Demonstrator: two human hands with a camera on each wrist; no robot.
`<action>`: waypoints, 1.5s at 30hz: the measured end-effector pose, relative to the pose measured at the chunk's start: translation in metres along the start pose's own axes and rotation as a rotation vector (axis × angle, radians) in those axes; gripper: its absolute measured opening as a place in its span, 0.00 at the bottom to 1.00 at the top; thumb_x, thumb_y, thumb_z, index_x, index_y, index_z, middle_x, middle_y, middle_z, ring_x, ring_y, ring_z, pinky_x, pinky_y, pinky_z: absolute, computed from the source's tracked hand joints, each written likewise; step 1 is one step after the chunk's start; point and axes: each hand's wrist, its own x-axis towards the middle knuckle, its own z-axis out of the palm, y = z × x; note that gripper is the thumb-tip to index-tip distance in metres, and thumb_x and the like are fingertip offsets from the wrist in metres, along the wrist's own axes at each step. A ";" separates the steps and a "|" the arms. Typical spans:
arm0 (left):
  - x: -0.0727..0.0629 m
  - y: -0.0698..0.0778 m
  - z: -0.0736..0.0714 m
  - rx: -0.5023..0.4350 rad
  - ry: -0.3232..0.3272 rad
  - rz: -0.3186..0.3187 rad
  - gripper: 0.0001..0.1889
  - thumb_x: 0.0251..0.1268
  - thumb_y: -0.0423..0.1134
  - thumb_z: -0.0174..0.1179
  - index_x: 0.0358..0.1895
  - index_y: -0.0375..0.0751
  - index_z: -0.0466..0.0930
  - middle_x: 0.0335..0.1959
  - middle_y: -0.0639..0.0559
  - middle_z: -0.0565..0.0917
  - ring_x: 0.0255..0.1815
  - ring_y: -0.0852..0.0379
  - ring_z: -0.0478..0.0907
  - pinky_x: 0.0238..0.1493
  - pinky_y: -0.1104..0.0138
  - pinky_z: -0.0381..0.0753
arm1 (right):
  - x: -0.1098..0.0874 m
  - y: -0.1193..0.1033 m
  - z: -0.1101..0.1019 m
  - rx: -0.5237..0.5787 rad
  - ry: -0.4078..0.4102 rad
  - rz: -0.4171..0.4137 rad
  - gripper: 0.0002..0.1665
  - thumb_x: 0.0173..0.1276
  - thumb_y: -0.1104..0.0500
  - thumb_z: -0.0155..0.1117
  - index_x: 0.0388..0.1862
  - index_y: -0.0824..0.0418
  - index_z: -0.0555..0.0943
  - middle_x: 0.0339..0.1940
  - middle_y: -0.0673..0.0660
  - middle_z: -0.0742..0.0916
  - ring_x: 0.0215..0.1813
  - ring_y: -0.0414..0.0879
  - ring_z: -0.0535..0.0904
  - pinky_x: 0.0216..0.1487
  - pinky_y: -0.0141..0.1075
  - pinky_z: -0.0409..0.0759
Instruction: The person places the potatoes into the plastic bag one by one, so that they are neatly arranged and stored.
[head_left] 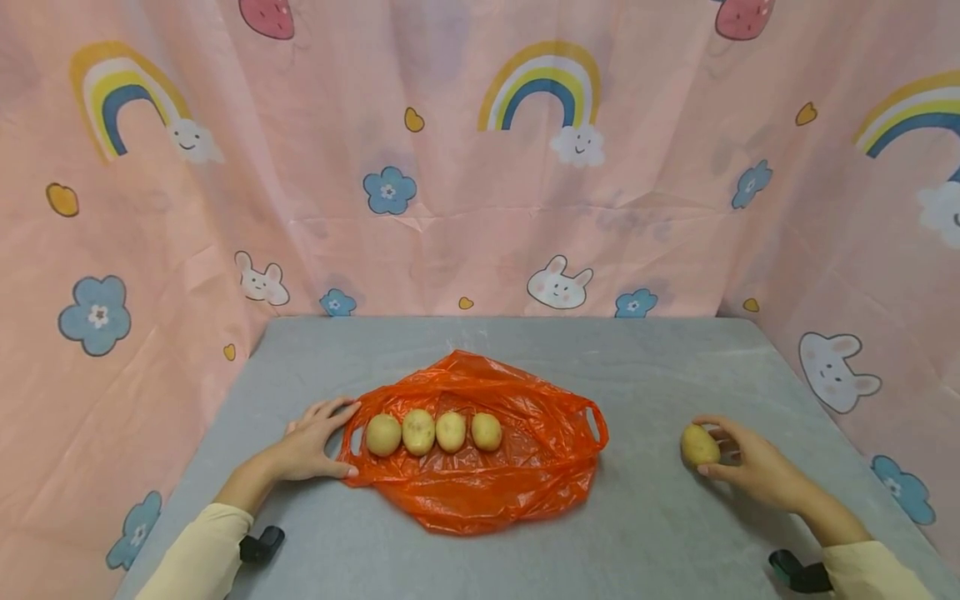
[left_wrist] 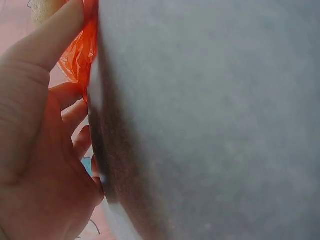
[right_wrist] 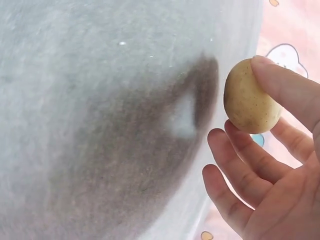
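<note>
An orange-red plastic bag [head_left: 517, 492] lies spread flat on the grey table, its handles pointing left and right. Several potatoes [head_left: 418, 432] sit in a row on its left half. At the bag's left end, my left hand [head_left: 307, 446] rests with thumb and fingers spread apart, thumb and index tips touching the plastic by the handle. In the left wrist view, the thumb [left_wrist: 47, 42] lies along the bag's edge [left_wrist: 80, 57]. Well to the right of the bag, my right hand [head_left: 757, 467] pinches another potato [right_wrist: 250, 97] between thumb and fingertips, the lower fingers loosely bent.
The grey table [head_left: 645, 533] runs back to a pink printed curtain [head_left: 450, 250], which also hangs along both sides. A wide stretch of tabletop separates the bag from the right hand. Dark wrist-worn devices [head_left: 262, 546] sit beside both forearms.
</note>
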 end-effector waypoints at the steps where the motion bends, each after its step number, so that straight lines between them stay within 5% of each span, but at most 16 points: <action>1: 0.000 0.000 0.000 -0.002 0.000 -0.001 0.57 0.48 0.61 0.76 0.80 0.41 0.58 0.80 0.39 0.58 0.77 0.31 0.52 0.60 0.31 0.59 | 0.001 0.000 0.000 0.004 0.001 0.000 0.40 0.57 0.60 0.78 0.65 0.70 0.71 0.50 0.73 0.85 0.46 0.56 0.85 0.40 0.39 0.82; 4: -0.001 0.000 -0.001 -0.005 -0.002 -0.004 0.57 0.48 0.61 0.76 0.80 0.41 0.58 0.79 0.39 0.58 0.77 0.31 0.53 0.60 0.31 0.60 | 0.002 -0.003 0.000 0.006 0.018 -0.005 0.40 0.58 0.60 0.78 0.66 0.70 0.70 0.51 0.73 0.85 0.47 0.56 0.85 0.41 0.40 0.83; 12: 0.000 0.001 -0.002 -0.013 -0.013 -0.003 0.57 0.49 0.61 0.76 0.80 0.41 0.57 0.80 0.39 0.57 0.77 0.31 0.51 0.60 0.31 0.58 | 0.008 -0.017 0.001 0.029 0.108 -0.052 0.41 0.57 0.61 0.79 0.66 0.69 0.71 0.52 0.73 0.85 0.43 0.23 0.75 0.42 0.34 0.82; 45: 0.000 0.000 -0.002 -0.015 -0.017 -0.003 0.57 0.50 0.60 0.76 0.80 0.41 0.57 0.80 0.38 0.57 0.78 0.29 0.50 0.62 0.26 0.55 | 0.020 -0.089 -0.004 0.233 0.153 -0.096 0.37 0.62 0.60 0.76 0.67 0.63 0.71 0.59 0.69 0.84 0.50 0.20 0.75 0.49 0.21 0.77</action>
